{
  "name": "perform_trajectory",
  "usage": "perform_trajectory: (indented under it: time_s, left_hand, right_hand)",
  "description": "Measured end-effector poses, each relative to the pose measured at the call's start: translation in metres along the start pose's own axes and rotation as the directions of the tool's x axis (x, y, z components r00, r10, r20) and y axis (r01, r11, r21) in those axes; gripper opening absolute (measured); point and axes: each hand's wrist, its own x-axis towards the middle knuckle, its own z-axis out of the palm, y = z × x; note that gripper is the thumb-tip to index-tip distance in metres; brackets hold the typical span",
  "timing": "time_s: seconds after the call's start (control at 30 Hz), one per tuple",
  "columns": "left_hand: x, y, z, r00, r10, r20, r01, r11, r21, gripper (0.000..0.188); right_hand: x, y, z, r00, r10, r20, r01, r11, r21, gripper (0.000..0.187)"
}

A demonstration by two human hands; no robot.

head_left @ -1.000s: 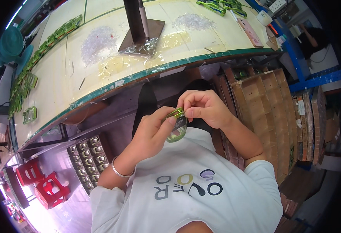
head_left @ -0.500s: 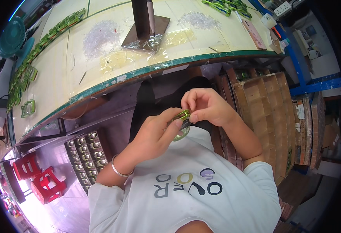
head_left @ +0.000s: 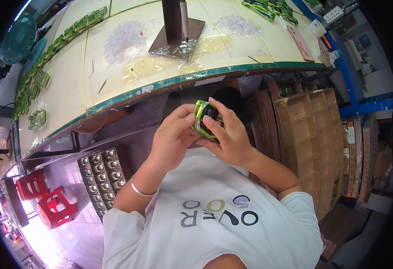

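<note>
Two hands are meeting below the table's [head_left: 169, 83] front edge, holding a small green and black part [head_left: 205, 121] up off the lap where both can work it. Left hand [head_left: 172, 139] is pinching its left side with curled fingers; right hand [head_left: 230, 136] is wrapping around its right side, steadying it.

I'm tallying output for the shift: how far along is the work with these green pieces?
Looks done: rows of green pieces lie along the workbench's far left edge. In hand: the left hand and right hand together grip one green-rimmed piece below the bench edge. Left: a tray of small parts sits beside the left forearm; its count is unclear.
</note>
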Motion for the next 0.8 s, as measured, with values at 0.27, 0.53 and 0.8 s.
perform_trajectory:
  time_s: [0.27,0.53,0.8]
  left_hand:
    - [0.009,-0.007,-0.031,0.920,0.359,0.159,-0.392,0.811,0.434,0.028]
    - [0.025,-0.012,-0.036,0.928,0.322,0.187,-0.361,0.901,0.241,0.041]
    - [0.056,-0.011,-0.023,0.959,0.236,0.156,-0.228,0.971,-0.064,0.095]
  right_hand:
    - [-0.001,-0.003,0.001,0.995,-0.097,0.016,0.092,0.975,0.202,0.054]
    - [0.003,-0.012,0.003,0.865,0.370,0.338,-0.387,0.062,0.920,0.061]
    - [0.062,0.017,0.015,0.688,0.475,0.549,-0.174,-0.626,0.760,0.037]
